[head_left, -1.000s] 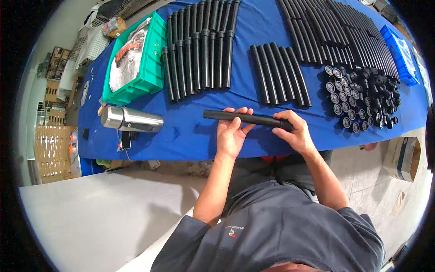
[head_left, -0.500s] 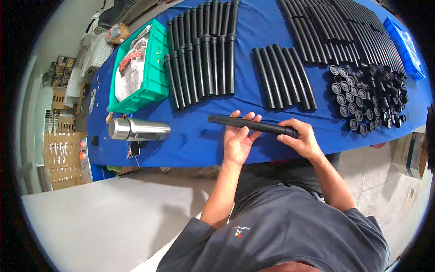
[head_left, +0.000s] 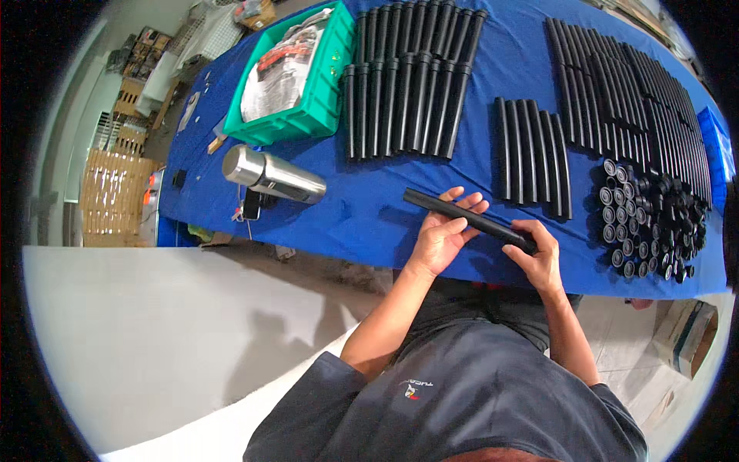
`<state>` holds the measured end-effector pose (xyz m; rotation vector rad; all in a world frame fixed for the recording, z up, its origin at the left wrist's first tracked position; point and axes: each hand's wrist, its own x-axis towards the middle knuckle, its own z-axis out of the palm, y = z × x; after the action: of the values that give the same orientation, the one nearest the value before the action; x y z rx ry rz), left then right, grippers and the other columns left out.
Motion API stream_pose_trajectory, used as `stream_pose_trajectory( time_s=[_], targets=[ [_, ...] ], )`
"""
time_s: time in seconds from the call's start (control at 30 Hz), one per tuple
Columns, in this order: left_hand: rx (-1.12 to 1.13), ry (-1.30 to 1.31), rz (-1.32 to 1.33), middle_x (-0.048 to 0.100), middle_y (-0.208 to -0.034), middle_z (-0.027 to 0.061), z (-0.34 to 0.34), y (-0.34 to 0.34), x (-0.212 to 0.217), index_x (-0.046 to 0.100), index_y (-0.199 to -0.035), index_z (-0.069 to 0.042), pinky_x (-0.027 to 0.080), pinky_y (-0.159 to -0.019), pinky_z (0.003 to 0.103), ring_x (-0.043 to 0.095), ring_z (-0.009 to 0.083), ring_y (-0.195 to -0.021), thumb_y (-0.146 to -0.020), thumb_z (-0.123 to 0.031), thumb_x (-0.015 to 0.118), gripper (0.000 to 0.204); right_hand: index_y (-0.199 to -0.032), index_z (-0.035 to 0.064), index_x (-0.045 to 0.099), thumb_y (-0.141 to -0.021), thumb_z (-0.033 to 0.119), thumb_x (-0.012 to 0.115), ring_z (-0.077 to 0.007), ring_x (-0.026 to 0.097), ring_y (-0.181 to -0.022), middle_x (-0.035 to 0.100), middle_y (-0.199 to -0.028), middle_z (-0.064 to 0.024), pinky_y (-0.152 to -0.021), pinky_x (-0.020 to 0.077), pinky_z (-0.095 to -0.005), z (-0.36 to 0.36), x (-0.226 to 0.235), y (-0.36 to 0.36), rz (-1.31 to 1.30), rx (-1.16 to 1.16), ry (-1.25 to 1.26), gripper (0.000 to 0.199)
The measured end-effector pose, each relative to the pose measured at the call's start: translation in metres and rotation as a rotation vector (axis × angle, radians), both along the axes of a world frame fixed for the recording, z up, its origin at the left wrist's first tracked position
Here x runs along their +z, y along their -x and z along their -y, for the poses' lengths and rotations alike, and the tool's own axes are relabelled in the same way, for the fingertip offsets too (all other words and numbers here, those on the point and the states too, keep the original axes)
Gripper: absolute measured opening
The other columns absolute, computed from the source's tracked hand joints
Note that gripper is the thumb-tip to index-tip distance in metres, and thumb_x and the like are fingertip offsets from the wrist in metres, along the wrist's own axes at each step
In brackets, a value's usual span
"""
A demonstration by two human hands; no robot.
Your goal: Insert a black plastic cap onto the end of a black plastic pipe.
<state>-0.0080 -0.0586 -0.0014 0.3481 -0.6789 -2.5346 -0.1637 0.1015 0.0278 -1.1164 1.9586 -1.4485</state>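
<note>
Both hands hold a single black tube (head_left: 496, 229) over the near edge of the blue-covered table. My left hand (head_left: 441, 242), palm turned up, supports its middle with the thumb across it; the tube's left end sticks out past the fingers. At the other end, my right hand (head_left: 541, 254) is closed around the tube, and its fingers partly hide that end. Beyond the hands lies a short row of plain black tubes (head_left: 531, 158). To the right are piled many round black end fittings (head_left: 620, 214).
A steel flask (head_left: 289, 179) lies at left, near a green crate (head_left: 333, 104) with crumpled plastic inside. Black tubes with collars (head_left: 400, 100) lie in rows behind. More tubes (head_left: 604, 88) cover the far right, beside a blue bin (head_left: 717, 150). A cardboard box (head_left: 685, 335) stands on the floor.
The whole view has swung, so table things appear shifted right and tilted. Both hands keep hold of the tube, which slopes more down to the right; little else differs.
</note>
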Motion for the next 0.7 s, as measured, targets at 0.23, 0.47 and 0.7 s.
stream_pose_trajectory(
  time_s=[0.23, 0.47, 0.7],
  targets=[
    [-0.013, -0.066, -0.016, 0.058, -0.136, 0.0158, 0.002, 0.001, -0.005, 0.052, -0.132, -0.015, 0.050, -0.103, 0.050, 0.052, 0.0331, -0.131, -0.091, -0.005, 0.067, 0.044, -0.106, -0.0009, 0.064, -0.075, 0.008, 0.077, -0.0268, 0.067, -0.087, 0.067, -0.097, -0.0148, -0.078, 0.0513, -0.0338, 0.001, 0.004, 0.001, -0.084, 0.035, -0.101, 0.034],
    [0.016, -0.065, 0.071, 0.057, -0.135, 0.0182, 0.002, 0.003, -0.009, 0.047, -0.135, -0.016, 0.048, -0.105, 0.050, 0.052, 0.0348, -0.130, -0.092, -0.009, 0.068, 0.049, -0.104, -0.0015, 0.064, -0.076, 0.005, 0.076, -0.0258, 0.065, -0.084, 0.065, -0.094, -0.0142, -0.076, 0.0510, -0.0334, 0.006, -0.003, 0.005, -0.074, 0.054, -0.079, 0.031],
    [-0.021, -0.074, 0.042, 0.054, -0.139, 0.0200, 0.006, 0.006, -0.011, 0.043, -0.141, -0.015, 0.046, -0.107, 0.051, 0.050, 0.0367, -0.133, -0.092, -0.010, 0.068, 0.055, -0.104, -0.0025, 0.064, -0.075, 0.002, 0.076, -0.0292, 0.065, -0.084, 0.065, -0.095, -0.0163, -0.074, 0.0520, -0.0345, 0.008, -0.008, 0.011, -0.066, 0.065, -0.030, 0.032]
  ],
)
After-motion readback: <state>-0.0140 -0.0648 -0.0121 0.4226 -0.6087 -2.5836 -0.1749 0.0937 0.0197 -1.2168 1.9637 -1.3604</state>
